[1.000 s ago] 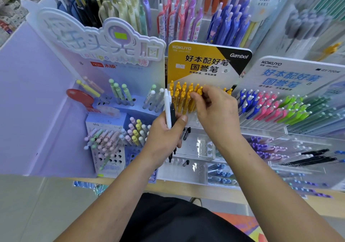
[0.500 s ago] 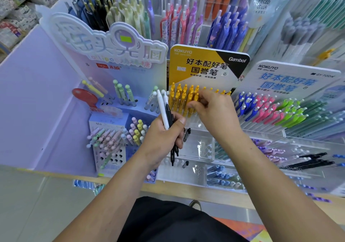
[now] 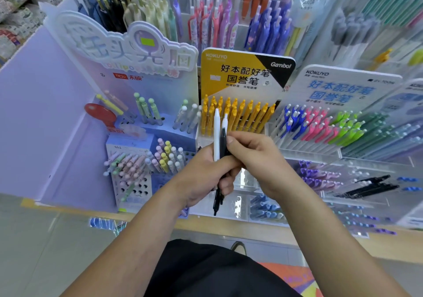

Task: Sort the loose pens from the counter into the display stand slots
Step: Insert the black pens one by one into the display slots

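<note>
The middle of the white pen (image 3: 216,136) and black pen (image 3: 222,143) is covered by the left hand (image 3: 203,177) and right hand (image 3: 256,159). How many pens are gripped cannot be told. The upper racks are cut by the top edge, and the right-side displays (image 3: 377,136) are blurred.

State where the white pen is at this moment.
In the head view, the white pen stands upright near centre, gripped in the left hand beside a black pen, in front of the yellow pens.
</note>
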The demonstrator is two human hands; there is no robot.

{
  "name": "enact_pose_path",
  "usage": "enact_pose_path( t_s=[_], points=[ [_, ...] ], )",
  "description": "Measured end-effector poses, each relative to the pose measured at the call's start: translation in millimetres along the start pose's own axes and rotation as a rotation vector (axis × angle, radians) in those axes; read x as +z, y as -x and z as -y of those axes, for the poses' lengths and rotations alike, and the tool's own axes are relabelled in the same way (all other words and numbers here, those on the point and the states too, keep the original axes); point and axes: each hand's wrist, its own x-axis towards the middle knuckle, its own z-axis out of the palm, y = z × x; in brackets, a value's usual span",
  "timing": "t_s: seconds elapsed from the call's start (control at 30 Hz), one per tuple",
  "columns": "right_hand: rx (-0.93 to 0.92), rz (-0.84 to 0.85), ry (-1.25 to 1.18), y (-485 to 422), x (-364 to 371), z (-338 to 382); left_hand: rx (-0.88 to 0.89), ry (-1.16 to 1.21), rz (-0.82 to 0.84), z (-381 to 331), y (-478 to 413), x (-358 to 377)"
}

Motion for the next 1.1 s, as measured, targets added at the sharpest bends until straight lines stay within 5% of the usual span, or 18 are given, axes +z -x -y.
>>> enact_pose_path(
  t_s=[0.2,0.3,0.53,0.8,1.1],
  points=[
    [0.111,-0.106,-0.209,24,-10,-19,0.039,0.128,-0.144,15,1,9],
    [0.16,0.012,-0.062,36,-6,-38,0.085,0.136,-0.28,22,-1,13],
    [0.138,-0.031,0.106,50,13,-65,0.074,0.152,-0.449,49,6,27],
    [0.267,-0.243,-0.251,66,29,-77,-0.062,0.278,-0.647,67,14,31],
    [0.286,-0.343,-0.209,76,26,-82,-0.052,0.309,-0.706,73,13,34]
  ],
)
